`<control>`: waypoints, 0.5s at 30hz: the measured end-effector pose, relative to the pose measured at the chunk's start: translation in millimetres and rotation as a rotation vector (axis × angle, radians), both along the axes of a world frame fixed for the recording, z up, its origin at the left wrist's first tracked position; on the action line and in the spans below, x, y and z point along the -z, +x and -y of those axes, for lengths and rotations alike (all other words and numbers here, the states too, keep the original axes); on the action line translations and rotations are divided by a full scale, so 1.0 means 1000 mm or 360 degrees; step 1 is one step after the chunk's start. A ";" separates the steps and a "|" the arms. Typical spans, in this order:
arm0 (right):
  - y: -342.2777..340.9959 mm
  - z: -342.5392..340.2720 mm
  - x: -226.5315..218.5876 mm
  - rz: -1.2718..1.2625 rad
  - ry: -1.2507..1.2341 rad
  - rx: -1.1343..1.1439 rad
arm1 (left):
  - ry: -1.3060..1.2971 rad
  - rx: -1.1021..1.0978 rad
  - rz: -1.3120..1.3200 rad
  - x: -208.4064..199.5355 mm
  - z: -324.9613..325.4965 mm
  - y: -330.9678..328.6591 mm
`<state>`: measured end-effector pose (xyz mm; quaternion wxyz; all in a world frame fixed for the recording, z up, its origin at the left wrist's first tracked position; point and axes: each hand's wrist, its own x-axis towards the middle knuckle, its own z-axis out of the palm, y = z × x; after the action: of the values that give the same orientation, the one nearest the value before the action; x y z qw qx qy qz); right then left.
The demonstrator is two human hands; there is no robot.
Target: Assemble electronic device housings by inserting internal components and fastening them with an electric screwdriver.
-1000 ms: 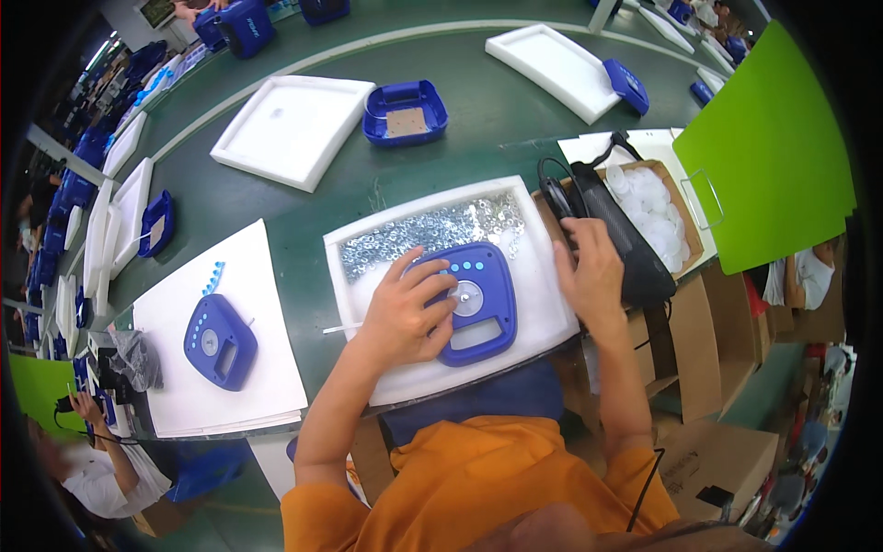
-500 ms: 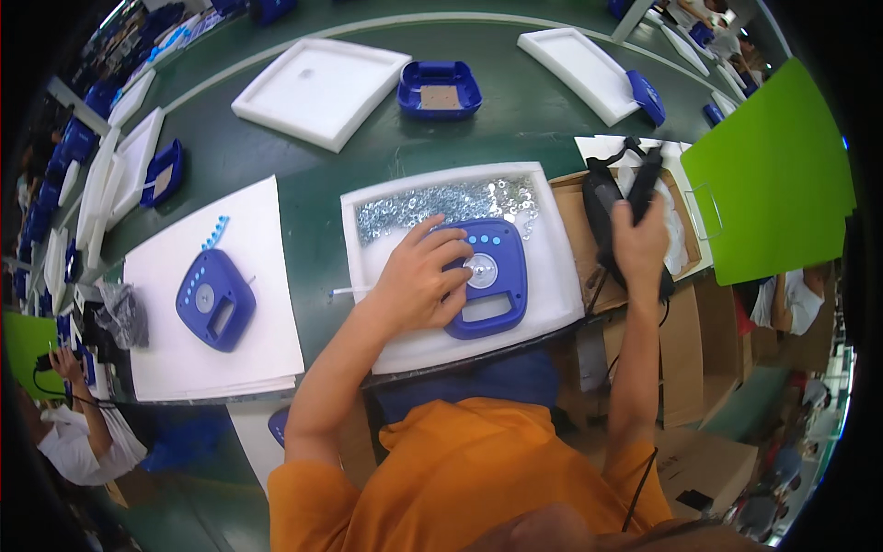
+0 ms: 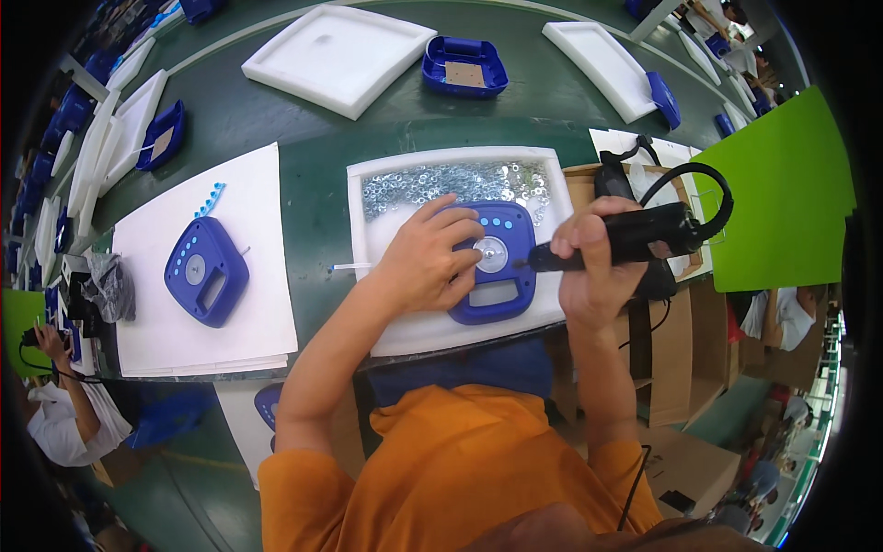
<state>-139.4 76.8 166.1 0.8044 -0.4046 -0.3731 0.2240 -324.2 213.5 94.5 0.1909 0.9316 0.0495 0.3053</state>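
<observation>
A blue plastic housing (image 3: 517, 294) with a clear round disc (image 3: 491, 255), a row of light-blue dots and a rectangular slot lies on a white foam tray (image 3: 368, 304). My left hand (image 3: 432, 253) holds its left side, fingers curled over its face towards the disc. In my right hand (image 3: 598, 262) is a black electric screwdriver (image 3: 644, 235) with a looping cord, gripped around the body. It lies nearly level, its tip pointing left at the housing's right edge; whether they touch I cannot tell. Many small metal washers (image 3: 423, 189) fill the tray's far part.
A second blue housing (image 3: 207, 271) lies on white sheets (image 3: 147, 345) at left, below a light-blue strip of dots (image 3: 210, 200). A black holder (image 3: 618, 179) and an open cardboard box (image 3: 581, 184) stand at right, near a green panel (image 3: 782, 198). Further off are foam trays (image 3: 340, 55) and a blue shell (image 3: 465, 72).
My right hand has brought the screwdriver from the holder at right leftward to the housing, turning it from upright to nearly level. My left hand stays on the housing; the whole view has shifted slightly.
</observation>
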 end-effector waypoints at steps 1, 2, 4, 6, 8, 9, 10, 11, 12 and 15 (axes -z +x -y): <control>-0.003 -0.007 0.002 0.0006 0.0057 -0.0054 | -0.0015 0.0012 0.0003 0.000 0.000 0.000; -0.005 -0.012 0.005 0.0008 0.0055 -0.0065 | -0.0030 0.0024 0.0008 0.000 0.000 -0.001; -0.009 -0.019 0.009 0.0133 0.0037 -0.0086 | -0.0030 0.0016 0.0014 0.001 0.000 -0.001; -0.013 -0.022 0.010 0.0219 -0.0040 -0.0097 | -0.0033 0.0012 0.0021 0.002 0.000 -0.001; -0.016 -0.025 0.014 0.0302 -0.0116 -0.0106 | -0.0020 0.0014 0.0047 0.003 0.000 -0.001; -0.017 -0.027 0.019 0.0204 -0.0116 -0.0124 | -0.0023 0.0008 0.0046 0.004 0.000 -0.001; -0.018 -0.029 0.023 0.0106 -0.0116 -0.0140 | 0.0008 0.0009 0.0044 0.004 0.000 0.000; -0.017 -0.029 0.024 0.0105 -0.0120 -0.0143 | 0.0039 0.0014 0.0044 0.004 0.000 0.000; -0.016 -0.029 0.025 0.0145 -0.0148 -0.0151 | 0.0035 0.0012 0.0043 0.004 -0.001 0.000; -0.010 -0.032 0.027 0.0227 -0.0133 -0.0305 | 0.0052 0.0019 0.0045 0.003 -0.001 0.001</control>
<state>-149.4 109.3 139.3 0.7331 -0.4151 -0.4565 0.2860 -323.6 214.9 91.6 0.1781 0.9305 0.0363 0.3180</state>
